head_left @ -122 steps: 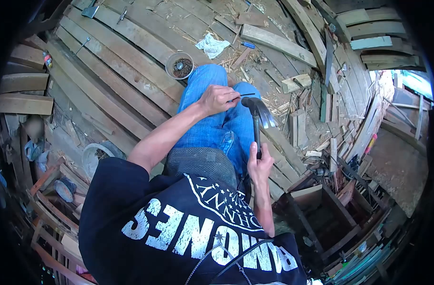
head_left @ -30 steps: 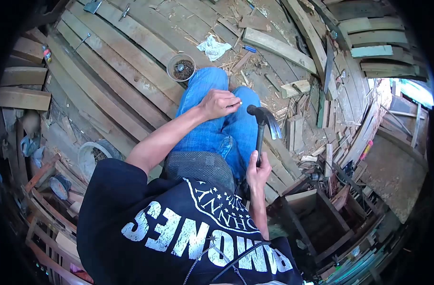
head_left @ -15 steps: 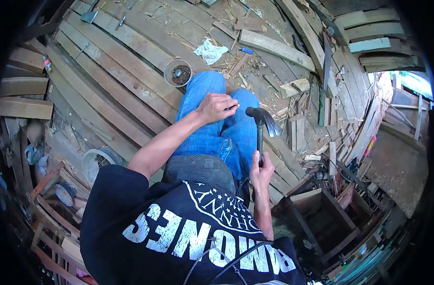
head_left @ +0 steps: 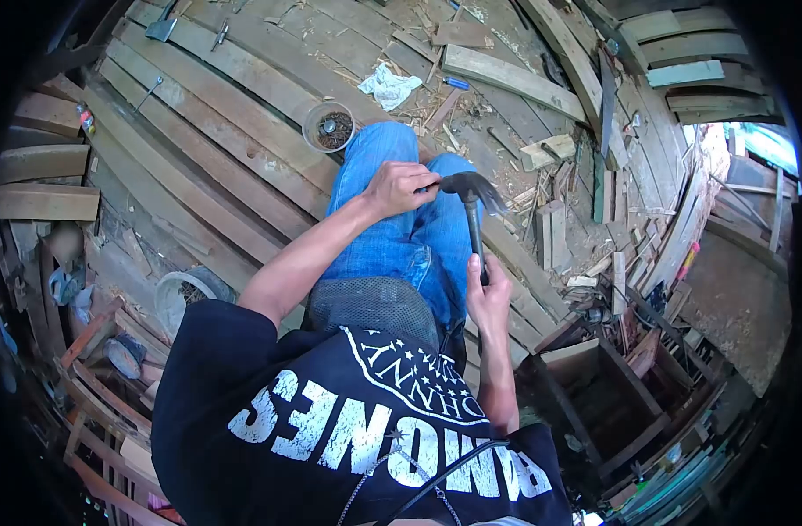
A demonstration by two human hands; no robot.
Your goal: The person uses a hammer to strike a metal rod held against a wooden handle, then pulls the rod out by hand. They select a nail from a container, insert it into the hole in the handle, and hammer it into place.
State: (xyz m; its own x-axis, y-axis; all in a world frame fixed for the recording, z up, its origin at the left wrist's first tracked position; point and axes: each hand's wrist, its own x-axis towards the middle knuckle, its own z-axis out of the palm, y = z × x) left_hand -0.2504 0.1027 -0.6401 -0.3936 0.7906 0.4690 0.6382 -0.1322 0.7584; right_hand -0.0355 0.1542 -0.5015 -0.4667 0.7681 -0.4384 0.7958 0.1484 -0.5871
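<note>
Left hand (head_left: 401, 188) is pinched narrow. Right hand (head_left: 487, 294) grips a dark steel claw hammer (head_left: 467, 184), head by those fingers; hammering looks unfinished.

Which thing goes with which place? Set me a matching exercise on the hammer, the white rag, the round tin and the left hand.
Things:
1. hammer
2. white rag
3. round tin
4. left hand

Places:
A. on the planks, right beside the left knee
B. over the lap, fingers curled at the hammer's head
C. gripped by the handle in the right hand
D. farther out on the planks, among wood scraps

Pairs: 1-C, 2-D, 3-A, 4-B
</note>
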